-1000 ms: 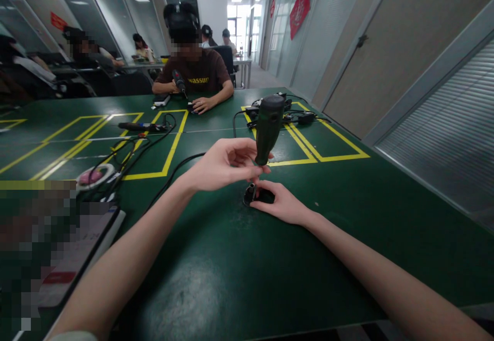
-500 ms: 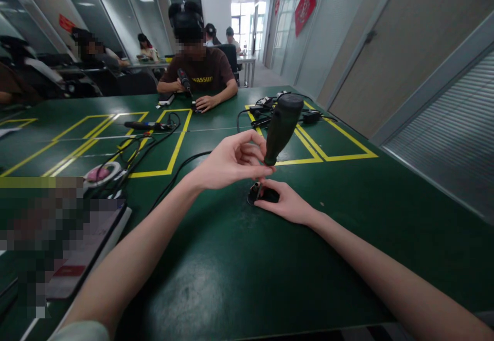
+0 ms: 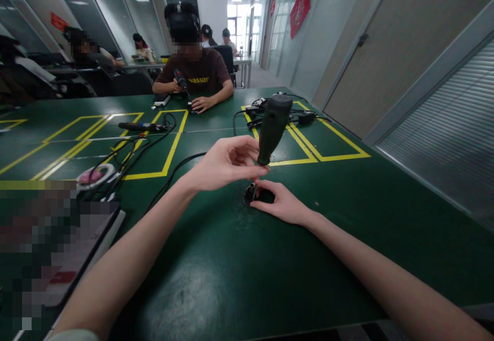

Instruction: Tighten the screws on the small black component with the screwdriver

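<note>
While my right hand (image 3: 283, 202) pinches one small black part (image 3: 247, 197) on the table (image 3: 231, 269), near the middle of my view, my left hand (image 3: 229, 163) grasps the lower end of one screwdriver (image 3: 275, 125), which leans toward one o'clock. I judge the work under way, not finished: both hands are occupied. They hide the tip, so I can't tell how much is left. Outward from the part, I count one cable tangle (image 3: 306, 118) at one o'clock, one dark-handled tool (image 3: 129, 126) at ten, one co-worker (image 3: 208, 71) at eleven.
</note>
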`<state>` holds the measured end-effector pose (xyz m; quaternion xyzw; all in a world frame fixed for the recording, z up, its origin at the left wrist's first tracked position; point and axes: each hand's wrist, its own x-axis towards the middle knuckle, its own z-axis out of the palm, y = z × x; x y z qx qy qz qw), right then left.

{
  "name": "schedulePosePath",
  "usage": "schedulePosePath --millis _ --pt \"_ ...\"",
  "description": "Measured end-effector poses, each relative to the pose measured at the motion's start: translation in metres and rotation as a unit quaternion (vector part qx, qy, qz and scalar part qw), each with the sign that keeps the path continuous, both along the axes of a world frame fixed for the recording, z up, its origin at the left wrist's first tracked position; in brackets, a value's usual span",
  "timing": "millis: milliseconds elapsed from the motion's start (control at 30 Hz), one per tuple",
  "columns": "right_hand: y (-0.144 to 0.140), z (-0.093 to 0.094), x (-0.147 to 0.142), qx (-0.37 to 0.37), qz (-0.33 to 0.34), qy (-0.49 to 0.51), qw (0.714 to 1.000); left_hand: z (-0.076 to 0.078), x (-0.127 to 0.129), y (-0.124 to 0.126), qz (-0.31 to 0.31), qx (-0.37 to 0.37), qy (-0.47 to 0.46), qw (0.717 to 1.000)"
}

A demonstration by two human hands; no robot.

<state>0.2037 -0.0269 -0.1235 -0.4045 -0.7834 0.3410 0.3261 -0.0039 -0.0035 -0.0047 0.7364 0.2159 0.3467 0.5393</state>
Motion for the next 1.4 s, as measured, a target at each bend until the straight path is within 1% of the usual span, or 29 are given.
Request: schedulePosePath --millis 333,633,767,900,967,1033,1067,1100,1133,1167,1233,1300,1333,1400 --pt "0.0 -0.002 0.0 0.001 -0.003 0.003 1.0 -0.007 0.0 0.003 -0.006 -0.014 -0.003 1.0" --pt "-0.002 0.003 -0.002 0.008 0.0 0.017 1.0 -0.006 0.001 0.002 -0.001 0.002 0.007 1.0" --pt "-0.005 0.005 -0.003 0.029 -0.004 0.042 0.999 -0.004 0.002 0.0 0.0 0.004 0.012 1.0" --pt "-0.004 0.011 0.001 0.075 -0.047 0.087 0.992 -0.003 0.002 0.0 0.007 0.001 0.014 1.0" --pt "-0.004 0.021 0.006 0.105 -0.08 0.117 0.984 -0.004 0.003 0.001 0.008 -0.007 0.017 1.0" --pt "-0.005 0.041 0.01 0.134 -0.105 0.145 0.975 -0.004 0.003 0.002 0.01 -0.013 0.022 1.0" --pt "-0.005 0.053 0.01 0.154 -0.119 0.163 0.967 -0.005 0.003 0.002 0.011 -0.016 0.023 1.0" --pt "-0.006 0.068 0.01 0.187 -0.133 0.196 0.954 -0.006 0.004 0.003 0.011 -0.02 0.021 1.0" --pt "-0.007 0.083 0.008 0.215 -0.131 0.219 0.942 -0.006 0.004 0.003 0.011 -0.024 0.017 0.999" --pt "-0.008 0.098 0.004 0.232 -0.125 0.228 0.937 -0.007 0.004 0.004 0.01 -0.028 0.014 0.999" --pt "-0.009 0.125 -0.005 0.253 -0.119 0.218 0.935 -0.009 0.005 0.004 0.008 -0.031 0.011 0.999" --pt "-0.009 0.144 -0.016 0.265 -0.127 0.181 0.939 -0.01 0.006 0.004 0.008 -0.025 0.012 1.0" --pt "-0.009 0.15 -0.02 0.27 -0.133 0.159 0.94 -0.01 0.006 0.004 0.012 -0.019 0.013 1.0" --pt "-0.007 0.155 -0.026 0.274 -0.142 0.132 0.942 -0.009 0.005 0.004 0.022 -0.002 0.025 0.999"
